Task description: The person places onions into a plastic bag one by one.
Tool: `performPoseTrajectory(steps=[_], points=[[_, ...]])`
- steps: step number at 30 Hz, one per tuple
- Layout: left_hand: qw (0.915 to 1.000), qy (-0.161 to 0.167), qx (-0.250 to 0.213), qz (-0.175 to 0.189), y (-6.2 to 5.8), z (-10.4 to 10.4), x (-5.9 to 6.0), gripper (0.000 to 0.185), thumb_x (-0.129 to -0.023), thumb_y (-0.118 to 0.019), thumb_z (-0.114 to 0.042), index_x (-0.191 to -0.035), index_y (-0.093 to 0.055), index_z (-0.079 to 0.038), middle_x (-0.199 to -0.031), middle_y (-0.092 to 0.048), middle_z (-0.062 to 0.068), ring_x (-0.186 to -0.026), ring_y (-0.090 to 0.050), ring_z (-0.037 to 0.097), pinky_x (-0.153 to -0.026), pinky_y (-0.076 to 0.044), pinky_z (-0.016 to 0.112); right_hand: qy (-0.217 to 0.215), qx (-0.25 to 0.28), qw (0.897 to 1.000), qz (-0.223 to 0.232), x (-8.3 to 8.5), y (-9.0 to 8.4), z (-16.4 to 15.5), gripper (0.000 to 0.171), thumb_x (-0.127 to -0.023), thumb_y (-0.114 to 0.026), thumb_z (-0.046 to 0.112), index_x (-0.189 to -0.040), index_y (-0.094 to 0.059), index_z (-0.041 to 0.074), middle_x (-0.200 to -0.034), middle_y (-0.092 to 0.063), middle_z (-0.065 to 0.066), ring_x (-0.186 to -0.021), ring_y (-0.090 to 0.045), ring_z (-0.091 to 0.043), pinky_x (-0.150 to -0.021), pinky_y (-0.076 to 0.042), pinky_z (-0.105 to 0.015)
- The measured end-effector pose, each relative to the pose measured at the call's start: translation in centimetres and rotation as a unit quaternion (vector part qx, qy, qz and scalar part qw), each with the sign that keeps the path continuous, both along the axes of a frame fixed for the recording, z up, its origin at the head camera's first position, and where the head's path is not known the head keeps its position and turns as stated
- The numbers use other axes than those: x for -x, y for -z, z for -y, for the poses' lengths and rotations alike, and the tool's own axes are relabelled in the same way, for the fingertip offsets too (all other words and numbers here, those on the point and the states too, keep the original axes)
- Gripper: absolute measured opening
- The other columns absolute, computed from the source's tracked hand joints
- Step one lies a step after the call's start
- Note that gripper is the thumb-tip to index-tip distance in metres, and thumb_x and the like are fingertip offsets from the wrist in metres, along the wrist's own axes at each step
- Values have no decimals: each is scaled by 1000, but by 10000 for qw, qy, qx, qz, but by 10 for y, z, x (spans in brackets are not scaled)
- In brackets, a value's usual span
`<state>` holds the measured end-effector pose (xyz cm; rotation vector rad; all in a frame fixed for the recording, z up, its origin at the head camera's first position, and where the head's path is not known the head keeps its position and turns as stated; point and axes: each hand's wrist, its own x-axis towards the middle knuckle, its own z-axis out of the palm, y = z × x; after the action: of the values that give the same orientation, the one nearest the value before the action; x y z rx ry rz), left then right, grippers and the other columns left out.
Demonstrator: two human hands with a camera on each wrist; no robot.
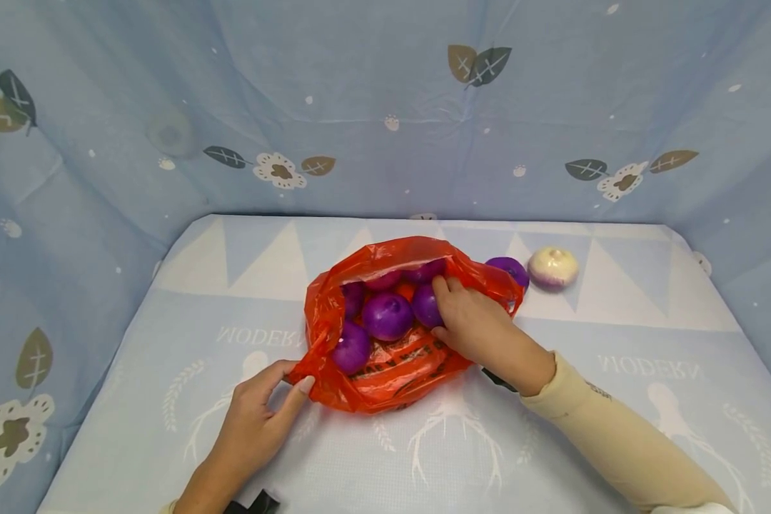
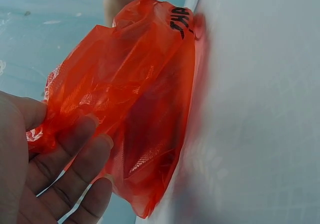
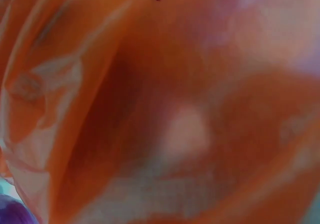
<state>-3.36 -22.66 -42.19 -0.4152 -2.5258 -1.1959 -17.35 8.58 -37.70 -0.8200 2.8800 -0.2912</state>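
A red plastic bag (image 1: 401, 389) with black print lies open on the table, with several shiny purple onions (image 1: 387, 317) inside. My left hand (image 1: 257, 410) pinches the bag's near-left rim between thumb and fingers. In the left wrist view, the left hand's (image 2: 55, 164) other fingers spread against the outside of the red film. Inside the bag's right side, my right hand (image 1: 475, 321) grips a purple onion (image 1: 427, 307) between thumb and fingers. Blurred red film (image 3: 165, 134) fills most of the right wrist view and hides that hand there.
Right of the bag, another purple onion (image 1: 509, 268) sits partly behind the rim. Beside it stands a pale onion with a purple base (image 1: 553, 269). The patterned cloth-covered table (image 1: 649, 300) meets a blue curtain (image 1: 385, 164) at the back and sides.
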Motion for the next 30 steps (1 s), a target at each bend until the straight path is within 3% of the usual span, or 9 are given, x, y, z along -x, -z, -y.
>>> performPoseTrajectory(steps=[8,14,19,25,30], points=[[10000,47,-8,17,-1,0,0,24,-91,-79,-2,-111,-71,-14,-99,-72,-11,-89,-67,9,-90,-51,14,-15,-106,9998,-181,-1,3,1,61,-84,-89,21,-124,-49,-3,-104,-56,-19,-81,-66,-34,-66,-61,-47],[10000,49,-25,-1,-2,0,0,24,-91,-78,-2,-111,-71,-14,-99,-72,-10,-88,-67,9,-90,-51,14,-42,-164,9990,-415,-6,1,1,74,-82,-92,24,-134,-48,-5,-111,-57,-21,-85,-67,-35,-68,-62,-48],[9999,44,-81,-142,-2,-1,0,30,-89,-80,1,-113,-72,-15,-100,-73,-11,-88,-67,10,-90,-51,14,3,-131,9985,-532,-10,-2,1,74,-82,-91,26,-136,-50,-3,-118,-57,-21,-89,-67,-36,-67,-62,-51],[9991,53,-154,-400,-2,-3,0,36,-85,-80,5,-113,-73,-16,-99,-73,-9,-85,-67,12,-90,-51,13,66,-65,9980,-628,-17,-9,0,76,-88,-86,33,-145,-50,-2,-135,-56,-24,-109,-65,-42,-80,-61,-56],[9999,3,-94,-76,-4,-1,0,28,-90,-80,0,-112,-72,-15,-99,-72,-11,-87,-67,10,-90,-51,14,99,-61,9970,-764,-27,-19,-5,76,-90,-83,38,-146,-50,-2,-139,-57,-23,-118,-62,-42,-85,-60,-54]])
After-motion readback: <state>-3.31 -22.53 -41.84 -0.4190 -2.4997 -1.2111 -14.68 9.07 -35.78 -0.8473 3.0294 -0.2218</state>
